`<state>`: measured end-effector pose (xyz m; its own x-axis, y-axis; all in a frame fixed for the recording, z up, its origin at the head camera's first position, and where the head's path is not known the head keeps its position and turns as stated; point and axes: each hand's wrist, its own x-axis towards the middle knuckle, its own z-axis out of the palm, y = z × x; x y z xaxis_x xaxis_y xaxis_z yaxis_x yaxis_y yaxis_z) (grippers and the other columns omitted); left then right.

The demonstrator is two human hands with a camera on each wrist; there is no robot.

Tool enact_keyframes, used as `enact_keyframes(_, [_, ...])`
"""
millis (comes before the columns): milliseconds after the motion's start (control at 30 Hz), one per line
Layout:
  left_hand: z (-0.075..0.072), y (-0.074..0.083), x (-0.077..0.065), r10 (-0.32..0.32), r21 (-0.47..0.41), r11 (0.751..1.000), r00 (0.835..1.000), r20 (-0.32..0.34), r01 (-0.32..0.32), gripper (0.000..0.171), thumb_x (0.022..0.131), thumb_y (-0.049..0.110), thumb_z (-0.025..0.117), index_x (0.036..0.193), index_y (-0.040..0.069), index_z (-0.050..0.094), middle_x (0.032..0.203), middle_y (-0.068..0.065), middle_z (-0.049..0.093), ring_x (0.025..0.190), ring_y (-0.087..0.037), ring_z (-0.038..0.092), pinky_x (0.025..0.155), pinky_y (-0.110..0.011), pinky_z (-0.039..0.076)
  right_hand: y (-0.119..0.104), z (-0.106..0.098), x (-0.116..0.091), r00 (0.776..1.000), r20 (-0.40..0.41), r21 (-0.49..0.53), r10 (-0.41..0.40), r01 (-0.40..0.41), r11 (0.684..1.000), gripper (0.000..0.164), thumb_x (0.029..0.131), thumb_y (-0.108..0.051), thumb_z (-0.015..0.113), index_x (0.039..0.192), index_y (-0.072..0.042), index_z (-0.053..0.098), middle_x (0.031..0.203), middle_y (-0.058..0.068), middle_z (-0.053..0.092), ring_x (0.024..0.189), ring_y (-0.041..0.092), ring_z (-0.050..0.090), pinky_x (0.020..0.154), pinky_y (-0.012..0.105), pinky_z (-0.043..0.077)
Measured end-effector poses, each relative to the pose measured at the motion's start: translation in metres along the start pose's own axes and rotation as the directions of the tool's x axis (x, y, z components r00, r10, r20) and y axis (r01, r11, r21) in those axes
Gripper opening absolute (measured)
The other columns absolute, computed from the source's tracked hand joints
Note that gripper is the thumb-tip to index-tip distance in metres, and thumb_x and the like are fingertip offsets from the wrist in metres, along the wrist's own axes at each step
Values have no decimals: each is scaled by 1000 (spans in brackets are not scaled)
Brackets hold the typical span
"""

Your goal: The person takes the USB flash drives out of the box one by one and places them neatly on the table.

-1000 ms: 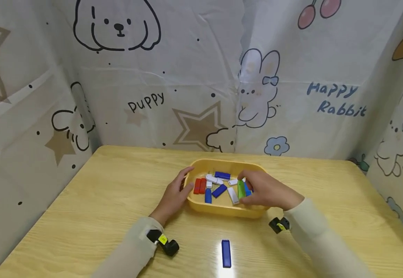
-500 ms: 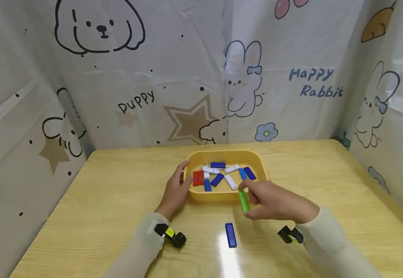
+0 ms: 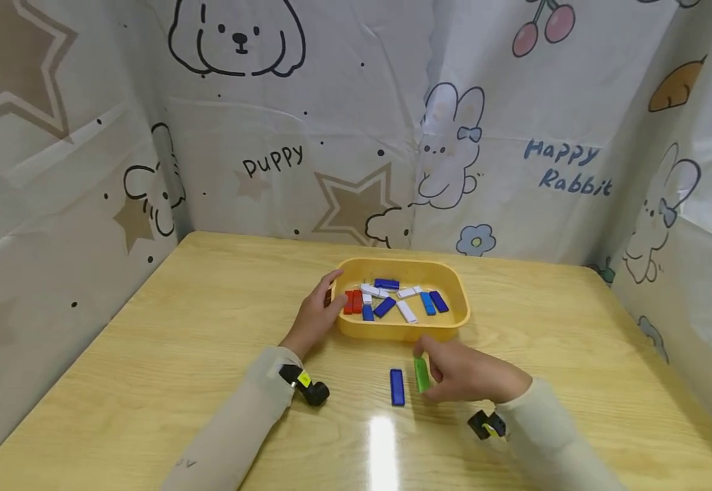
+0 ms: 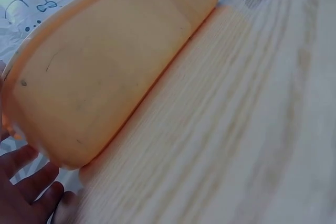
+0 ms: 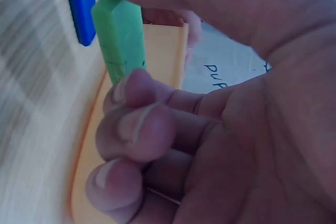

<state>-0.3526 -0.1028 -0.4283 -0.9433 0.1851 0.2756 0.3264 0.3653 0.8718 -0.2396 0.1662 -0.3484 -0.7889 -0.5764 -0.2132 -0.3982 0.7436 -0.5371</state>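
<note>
My right hand (image 3: 466,372) pinches a small green plastic bar (image 3: 421,375) by its ends, between thumb and fingers, close over the table. The right wrist view shows the bar (image 5: 122,35) with one bevelled end at the thumb. Just left of it a dark blue bar (image 3: 397,387) lies lengthwise on the table. My left hand (image 3: 314,317) holds the left end of a yellow plastic bin (image 3: 402,331), thumb at the rim. In the left wrist view its fingers lie against the bin's outer wall (image 4: 105,72).
Inside the bin lie two red bars (image 3: 352,302), several white pieces (image 3: 406,311) and several blue bars (image 3: 384,307). The wooden table (image 3: 239,286) reaches back to a printed cloth (image 3: 258,123) hanging behind and at both sides.
My right hand has lifted the green bar out of the bin and brought it over the near rim to beside the blue bar. The left hand stays at the bin. The head view has shifted.
</note>
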Motion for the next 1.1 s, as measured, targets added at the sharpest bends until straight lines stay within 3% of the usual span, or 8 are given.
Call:
enact_keyframes(133, [4, -2, 0, 15, -9, 1000, 1000, -28, -15, 51, 97, 23, 50, 146, 22, 39, 151, -5, 38, 131, -26, 44, 107, -42, 37, 3, 8, 4, 999, 19, -35, 25, -25, 999, 53, 78, -19, 77, 120, -7, 48, 71, 0, 52, 61, 11, 46, 54, 25, 38])
enact_keyframes(367, [8, -4, 4, 7, -24, 1000, 1000, -19, -7, 49, 97, 22, 49, 145, 23, 39, 151, -5, 37, 131, -27, 45, 106, -41, 38, 7, 17, 11, 992, 62, -41, 109, -107, 993, 48, 77, -22, 79, 113, -14, 49, 78, 3, 54, 67, 15, 50, 58, 28, 41])
enact_keyframes(800, [0, -2, 7, 24, 8, 1000, 999, -34, -24, 48, 97, 21, 50, 143, 24, 41, 150, -6, 39, 129, -29, 46, 106, -42, 38, 8, 21, 15, 991, 42, -1, 127, -127, 992, 50, 78, -24, 79, 116, -13, 48, 80, 4, 56, 68, 16, 51, 60, 30, 42])
enact_keyframes(1100, [5, -3, 8, 27, 3, 1000, 999, -32, -27, 48, 96, 21, 51, 143, 24, 42, 150, -9, 38, 131, -30, 44, 108, -41, 36, 9, 21, 12, 981, 56, -1, 184, -184, 983, 52, 78, -24, 79, 117, -15, 47, 80, 5, 57, 63, 16, 52, 57, 30, 43])
